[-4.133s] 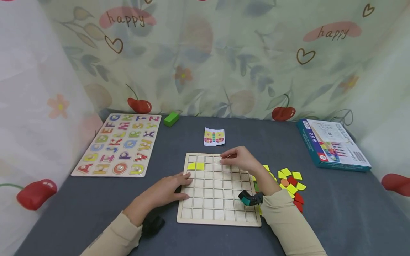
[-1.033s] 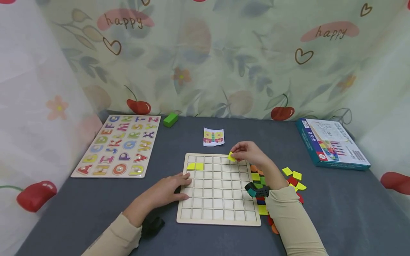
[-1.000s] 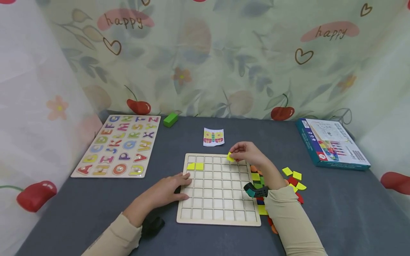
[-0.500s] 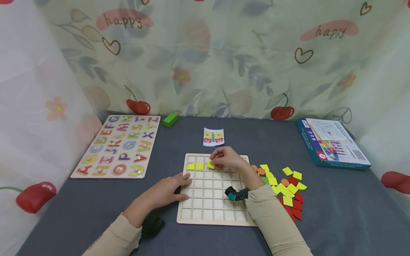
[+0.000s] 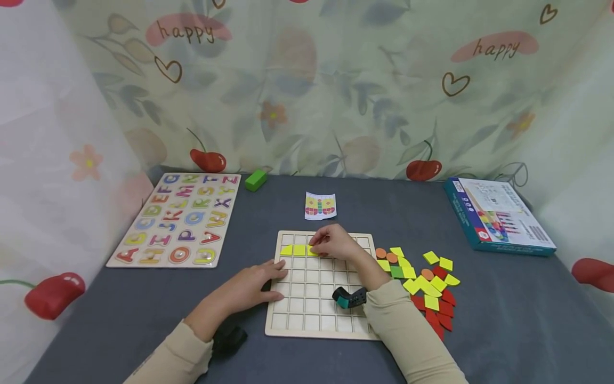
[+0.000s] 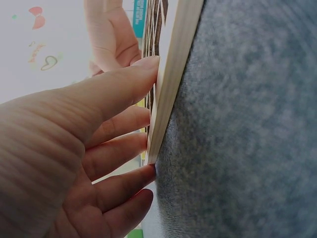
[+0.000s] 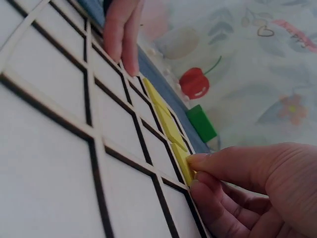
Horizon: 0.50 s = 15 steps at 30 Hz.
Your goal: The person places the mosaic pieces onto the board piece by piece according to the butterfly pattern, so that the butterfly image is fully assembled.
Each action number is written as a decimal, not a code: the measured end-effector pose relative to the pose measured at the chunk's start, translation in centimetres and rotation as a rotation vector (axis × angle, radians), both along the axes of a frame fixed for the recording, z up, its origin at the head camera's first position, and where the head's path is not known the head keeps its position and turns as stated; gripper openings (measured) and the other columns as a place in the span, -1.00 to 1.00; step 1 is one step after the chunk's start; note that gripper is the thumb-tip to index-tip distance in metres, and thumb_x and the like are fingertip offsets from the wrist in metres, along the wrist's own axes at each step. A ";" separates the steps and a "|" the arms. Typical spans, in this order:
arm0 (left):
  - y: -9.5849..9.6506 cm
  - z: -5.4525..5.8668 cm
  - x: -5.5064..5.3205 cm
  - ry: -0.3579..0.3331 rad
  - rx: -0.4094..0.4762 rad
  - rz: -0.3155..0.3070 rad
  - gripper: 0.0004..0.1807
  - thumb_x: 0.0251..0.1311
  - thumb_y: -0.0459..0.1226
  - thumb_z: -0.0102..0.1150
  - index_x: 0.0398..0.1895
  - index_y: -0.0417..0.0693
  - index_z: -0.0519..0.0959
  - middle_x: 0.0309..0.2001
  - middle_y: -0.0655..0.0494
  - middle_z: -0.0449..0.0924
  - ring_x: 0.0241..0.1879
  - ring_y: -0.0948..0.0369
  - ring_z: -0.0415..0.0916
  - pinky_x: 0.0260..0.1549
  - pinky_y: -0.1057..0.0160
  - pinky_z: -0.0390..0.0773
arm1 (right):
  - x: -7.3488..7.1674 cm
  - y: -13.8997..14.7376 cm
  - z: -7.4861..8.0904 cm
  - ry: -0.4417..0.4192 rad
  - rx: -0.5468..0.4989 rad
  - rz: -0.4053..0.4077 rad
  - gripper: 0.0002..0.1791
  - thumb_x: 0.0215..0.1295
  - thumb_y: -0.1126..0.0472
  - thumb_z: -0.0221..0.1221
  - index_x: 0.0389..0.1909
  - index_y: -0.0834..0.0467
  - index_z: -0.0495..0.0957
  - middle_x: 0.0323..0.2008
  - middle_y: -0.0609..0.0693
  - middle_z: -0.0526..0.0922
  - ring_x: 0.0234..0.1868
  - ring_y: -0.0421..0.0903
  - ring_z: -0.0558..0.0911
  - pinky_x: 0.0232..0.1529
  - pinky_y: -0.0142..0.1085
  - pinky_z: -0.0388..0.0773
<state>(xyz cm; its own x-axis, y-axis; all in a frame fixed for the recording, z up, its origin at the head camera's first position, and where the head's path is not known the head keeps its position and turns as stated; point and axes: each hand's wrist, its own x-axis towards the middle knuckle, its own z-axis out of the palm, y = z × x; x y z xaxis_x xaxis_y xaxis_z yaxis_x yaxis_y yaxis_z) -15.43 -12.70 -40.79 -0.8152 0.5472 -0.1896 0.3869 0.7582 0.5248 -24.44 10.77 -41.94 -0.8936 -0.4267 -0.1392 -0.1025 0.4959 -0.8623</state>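
Observation:
A wooden grid board [image 5: 319, 322] lies on the dark cloth. Along its second row from the top sit a yellow piece with a slanted side [image 5: 286, 250] and a yellow square tile [image 5: 299, 250]. Beside them, my right hand [image 5: 336, 243] pinches another yellow tile [image 7: 182, 161] at the third cell, thumb on its top and fingers curled at its edge. My left hand [image 5: 251, 284] rests against the board's left side. In the left wrist view its thumb and fingers [image 6: 121, 148] lie spread along the wooden edge.
Loose yellow, red, green and orange pieces [image 5: 431, 285] lie right of the board. Behind it is a butterfly pattern card [image 5: 320, 206]. An alphabet puzzle board [image 5: 175, 220] and a green block [image 5: 256, 180] stand back left, a flat box [image 5: 501, 216] at the right.
My right hand has carried a yellow tile leftward from the board's upper right and lowered it into the third cell of the second row. My left hand has stayed in place.

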 end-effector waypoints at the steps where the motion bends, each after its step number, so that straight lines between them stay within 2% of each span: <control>1: 0.0 0.0 0.0 0.005 0.000 -0.003 -0.38 0.12 -0.09 0.25 0.25 -0.07 0.40 0.38 0.06 0.23 0.42 0.02 0.07 0.30 -0.08 0.21 | 0.1 0.0 0.1 0.013 0.011 0.004 -0.87 0.13 0.36 0.24 -0.30 0.34 0.61 -0.47 0.09 0.64 -0.54 -0.22 0.56 -0.44 -0.38 0.58; 5: 0.0 0.0 0.1 0.030 -0.002 -0.012 -0.40 0.12 -0.09 0.24 0.24 -0.09 0.42 0.37 0.04 0.25 0.41 0.01 0.09 0.29 -0.05 0.23 | 0.2 -0.1 0.3 0.039 0.048 0.013 -0.88 0.14 0.36 0.23 -0.31 0.32 0.64 -0.43 0.12 0.66 -0.52 -0.22 0.58 -0.42 -0.37 0.59; 11: -0.1 -0.1 0.2 0.033 0.000 -0.011 -0.40 0.12 -0.09 0.24 0.24 -0.09 0.42 0.37 0.03 0.24 0.40 0.01 0.09 0.29 -0.04 0.24 | 0.0 0.5 0.4 -0.044 0.018 -0.008 -0.85 0.16 0.31 0.24 -0.26 0.28 0.66 -0.31 0.11 0.68 -0.44 -0.20 0.64 -0.31 -0.33 0.64; 15: -0.1 -0.2 0.2 0.042 -0.004 -0.009 -0.39 0.12 -0.09 0.25 0.24 -0.10 0.42 0.36 0.03 0.25 0.40 0.00 0.09 0.28 -0.04 0.25 | 0.1 1.4 1.0 -0.043 0.026 0.028 -0.82 0.16 0.28 0.25 -0.25 0.28 0.66 -0.31 0.12 0.69 -0.40 -0.18 0.64 -0.30 -0.32 0.63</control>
<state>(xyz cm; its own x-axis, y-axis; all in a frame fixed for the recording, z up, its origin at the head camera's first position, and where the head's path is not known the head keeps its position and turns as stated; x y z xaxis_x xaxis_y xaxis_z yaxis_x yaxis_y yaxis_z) -15.27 -12.83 -40.95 -0.8174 0.5543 -0.1570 0.4158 0.7563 0.5051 -24.32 12.21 -40.99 -0.8743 -0.4470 -0.1890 -0.0794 0.5160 -0.8529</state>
